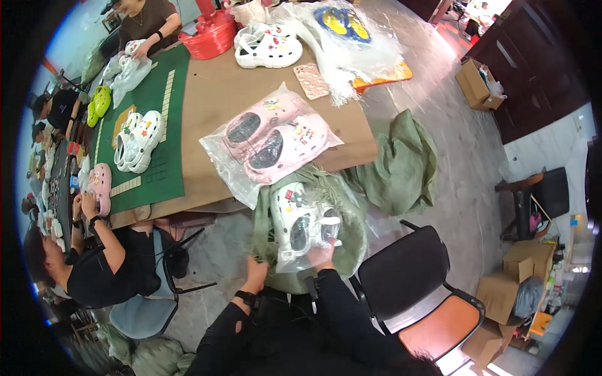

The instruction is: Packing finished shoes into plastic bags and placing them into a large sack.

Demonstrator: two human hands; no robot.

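Note:
A clear plastic bag with a pair of white clogs (293, 219) is at the mouth of a green woven sack (352, 241), just beyond the table's near edge. My right hand (322, 255) grips the bag at its near end, by the heel of one clog; some fingers are hidden. My left hand (256, 273) is closed on the sack's left rim. On the table beyond the sack lies a pair of pink clogs (291, 143) in another clear bag.
An orange and black chair (401, 269) stands close at my right. At left, a person in black (113, 266) handles a pink clog (101, 188) beside a green cutting mat (168, 160). White clogs (266, 50) and a red plastic tape roll (210, 45) are at the table's far side.

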